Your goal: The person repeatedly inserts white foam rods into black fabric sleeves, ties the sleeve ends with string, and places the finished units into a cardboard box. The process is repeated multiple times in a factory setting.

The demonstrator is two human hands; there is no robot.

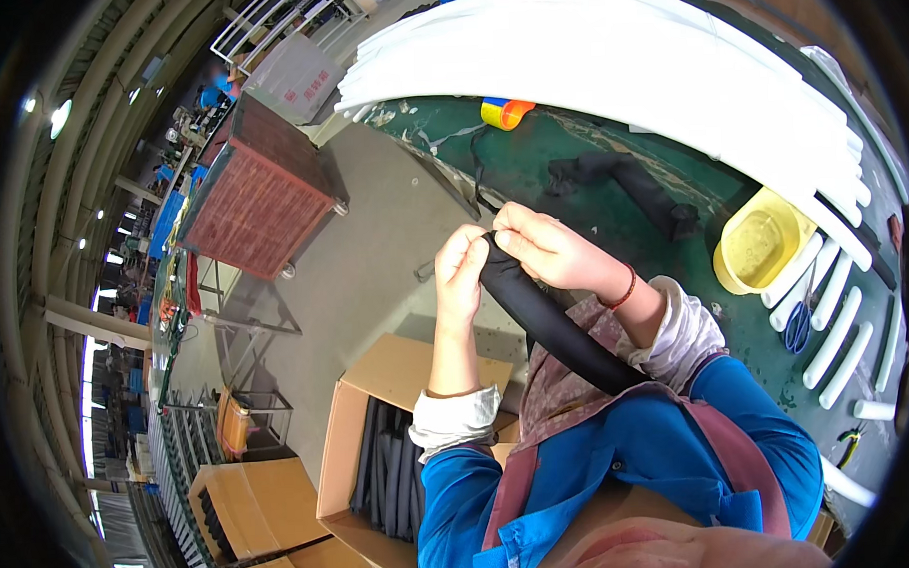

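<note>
Both hands meet at the near-middle of the view on the end of a black cloth-covered tube [566, 332]. My left hand [459, 276] pinches the dark fabric at its tip from the left. On the other side, the fingers of my right hand [545, 245] are closed on the same end, thumb against the fabric. The tube slants down toward my body, with its lower end against my apron. What lies inside the cloth is hidden. A limp black fabric sleeve [636, 185] lies on the green table [530, 161] beyond my right hand.
Long white foam tubes [607, 53] cover the table's far side. A yellow basin [758, 243], blue-handled scissors [798, 324], short white tubes [840, 366] and pliers [853, 446] lie right. A yellow-orange tape roll [507, 113] sits farther off. A cardboard box [342, 448] holds several black tubes.
</note>
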